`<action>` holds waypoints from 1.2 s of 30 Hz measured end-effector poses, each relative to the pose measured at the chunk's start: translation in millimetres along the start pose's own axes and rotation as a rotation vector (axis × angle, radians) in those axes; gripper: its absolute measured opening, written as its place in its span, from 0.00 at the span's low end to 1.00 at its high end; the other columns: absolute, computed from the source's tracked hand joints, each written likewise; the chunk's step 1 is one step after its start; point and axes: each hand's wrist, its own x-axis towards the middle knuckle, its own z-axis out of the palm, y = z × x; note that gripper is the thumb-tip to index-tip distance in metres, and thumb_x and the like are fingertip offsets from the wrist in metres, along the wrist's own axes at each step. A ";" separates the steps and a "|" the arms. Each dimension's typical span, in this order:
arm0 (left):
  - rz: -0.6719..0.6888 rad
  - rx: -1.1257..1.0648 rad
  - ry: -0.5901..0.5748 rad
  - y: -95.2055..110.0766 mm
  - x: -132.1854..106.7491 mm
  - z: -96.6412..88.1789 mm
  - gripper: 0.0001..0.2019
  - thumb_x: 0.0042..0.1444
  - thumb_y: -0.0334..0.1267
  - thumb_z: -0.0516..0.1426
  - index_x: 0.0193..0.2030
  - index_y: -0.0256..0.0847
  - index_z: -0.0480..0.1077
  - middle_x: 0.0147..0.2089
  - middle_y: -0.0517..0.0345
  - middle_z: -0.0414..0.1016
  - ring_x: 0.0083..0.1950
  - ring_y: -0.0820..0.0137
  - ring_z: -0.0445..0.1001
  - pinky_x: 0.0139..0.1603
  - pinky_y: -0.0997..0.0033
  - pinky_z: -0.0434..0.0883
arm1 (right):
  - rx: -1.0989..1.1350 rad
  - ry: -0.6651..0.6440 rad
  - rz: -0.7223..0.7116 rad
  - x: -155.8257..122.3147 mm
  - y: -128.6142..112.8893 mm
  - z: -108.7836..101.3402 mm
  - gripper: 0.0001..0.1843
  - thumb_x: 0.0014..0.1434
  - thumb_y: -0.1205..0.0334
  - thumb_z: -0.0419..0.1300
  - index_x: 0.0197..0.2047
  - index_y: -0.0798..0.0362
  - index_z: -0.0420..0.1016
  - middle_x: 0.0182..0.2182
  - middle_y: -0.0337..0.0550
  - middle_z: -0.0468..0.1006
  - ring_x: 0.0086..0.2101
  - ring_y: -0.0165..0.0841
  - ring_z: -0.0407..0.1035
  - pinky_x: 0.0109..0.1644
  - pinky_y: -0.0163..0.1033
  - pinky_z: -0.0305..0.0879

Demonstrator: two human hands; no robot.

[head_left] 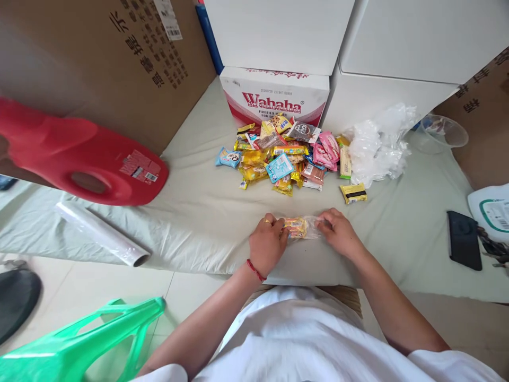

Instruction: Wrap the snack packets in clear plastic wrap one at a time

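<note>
My left hand (269, 237) is closed on one end of a yellow and orange snack packet (296, 227), which lies inside a clear plastic bag (312, 228). With pinched fingers, my right hand (337, 229) grips the bag's loose clear end. Both hands rest low over the cloth, close to its front edge. Beyond them is a heap of wrapped snacks (280, 154) in yellow, pink, blue and brown. A single yellow packet with a dark band (353, 193) lies apart from the heap, nearer my right hand.
A pile of clear plastic bags (377, 146) and a clear bowl (444, 131) lie right of the snacks. A Wahaha carton (274, 95) stands behind. On the left are a red jug (85, 159), a plastic film roll (103, 233) and a green stool (79, 339). A phone (464, 240) lies right.
</note>
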 end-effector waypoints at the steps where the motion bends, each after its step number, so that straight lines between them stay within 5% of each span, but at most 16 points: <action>1: 0.005 0.018 -0.001 2.0 0.3 1.1 0.12 0.70 0.43 0.53 0.51 0.47 0.77 0.51 0.50 0.74 0.49 0.61 0.75 0.32 0.68 0.63 | 0.038 -0.017 0.007 0.9 -9.2 -3.0 0.09 0.67 0.57 0.56 0.38 0.51 0.76 0.37 0.44 0.77 0.38 0.37 0.70 0.43 0.40 0.64; 4: 0.052 0.051 0.019 6.8 1.6 6.3 0.13 0.71 0.44 0.52 0.49 0.46 0.77 0.50 0.48 0.74 0.50 0.59 0.74 0.32 0.67 0.64 | 0.005 -0.102 -0.024 8.3 -44.4 4.4 0.07 0.69 0.60 0.55 0.39 0.50 0.73 0.35 0.41 0.78 0.36 0.35 0.71 0.40 0.38 0.62; 8: 0.058 -0.062 0.039 -0.9 4.5 7.3 0.12 0.69 0.37 0.52 0.44 0.44 0.77 0.47 0.47 0.73 0.46 0.60 0.73 0.35 0.67 0.67 | -0.314 -0.101 -0.105 15.8 -80.8 40.8 0.08 0.71 0.66 0.52 0.41 0.52 0.72 0.40 0.48 0.78 0.40 0.39 0.70 0.42 0.41 0.60; 12: 0.140 -0.514 0.008 -33.7 7.0 -3.2 0.17 0.60 0.33 0.56 0.55 0.44 0.76 0.46 0.53 0.74 0.36 0.69 0.71 0.39 0.69 0.70 | -0.424 -0.033 -0.117 11.7 -85.4 62.0 0.09 0.73 0.64 0.50 0.45 0.52 0.72 0.43 0.50 0.76 0.44 0.42 0.68 0.41 0.42 0.59; 14: 0.073 -0.659 0.094 -52.5 8.7 -6.4 0.21 0.61 0.35 0.55 0.60 0.43 0.74 0.47 0.54 0.74 0.35 0.71 0.70 0.42 0.68 0.72 | -0.419 -0.012 -0.117 10.1 -82.3 62.6 0.10 0.74 0.64 0.50 0.45 0.52 0.72 0.43 0.50 0.75 0.44 0.42 0.67 0.41 0.42 0.59; 18: -0.119 -0.493 0.196 -70.1 15.8 -1.0 0.20 0.60 0.46 0.59 0.55 0.37 0.77 0.52 0.45 0.72 0.50 0.59 0.72 0.56 0.55 0.72 | -0.390 -0.019 -0.139 13.1 -78.1 58.6 0.08 0.72 0.65 0.51 0.44 0.52 0.72 0.42 0.50 0.75 0.43 0.42 0.67 0.43 0.42 0.60; 23: -0.058 -0.398 0.074 -51.3 18.3 5.3 0.12 0.59 0.45 0.61 0.43 0.40 0.76 0.52 0.44 0.74 0.59 0.51 0.67 0.63 0.46 0.66 | -0.328 -0.005 -0.152 12.5 -76.1 56.2 0.08 0.71 0.65 0.52 0.41 0.51 0.72 0.39 0.48 0.76 0.41 0.42 0.68 0.43 0.42 0.60; 27: -0.047 -0.483 0.035 -26.7 8.5 3.2 0.00 0.57 0.34 0.57 0.36 0.42 0.69 0.41 0.51 0.71 0.45 0.60 0.71 0.49 0.57 0.71 | -0.184 0.012 -0.137 -0.7 -74.4 51.9 0.09 0.70 0.66 0.52 0.38 0.51 0.71 0.36 0.45 0.76 0.39 0.39 0.69 0.43 0.40 0.61; 29: 0.003 -0.527 0.048 -14.9 2.1 4.9 0.05 0.55 0.29 0.54 0.32 0.43 0.65 0.36 0.55 0.68 0.38 0.63 0.69 0.43 0.61 0.70 | -0.097 0.029 -0.119 -9.2 -72.1 48.3 0.09 0.70 0.66 0.53 0.37 0.50 0.71 0.35 0.43 0.76 0.37 0.37 0.70 0.43 0.40 0.61; 33: 0.053 -0.567 0.174 -3.4 -6.6 14.1 0.08 0.54 0.29 0.55 0.41 0.41 0.71 0.45 0.49 0.71 0.47 0.61 0.72 0.50 0.58 0.73 | 0.039 0.059 -0.079 -24.0 -63.6 41.6 0.09 0.70 0.67 0.53 0.38 0.50 0.73 0.36 0.42 0.78 0.37 0.34 0.71 0.43 0.38 0.62; 36: 0.053 -0.452 0.132 -8.8 -9.0 19.6 0.14 0.58 0.36 0.57 0.50 0.38 0.75 0.53 0.40 0.72 0.55 0.53 0.71 0.58 0.48 0.71 | 0.065 0.083 -0.078 -30.9 -58.1 40.6 0.10 0.71 0.67 0.53 0.40 0.50 0.75 0.36 0.41 0.78 0.37 0.34 0.71 0.43 0.37 0.63</action>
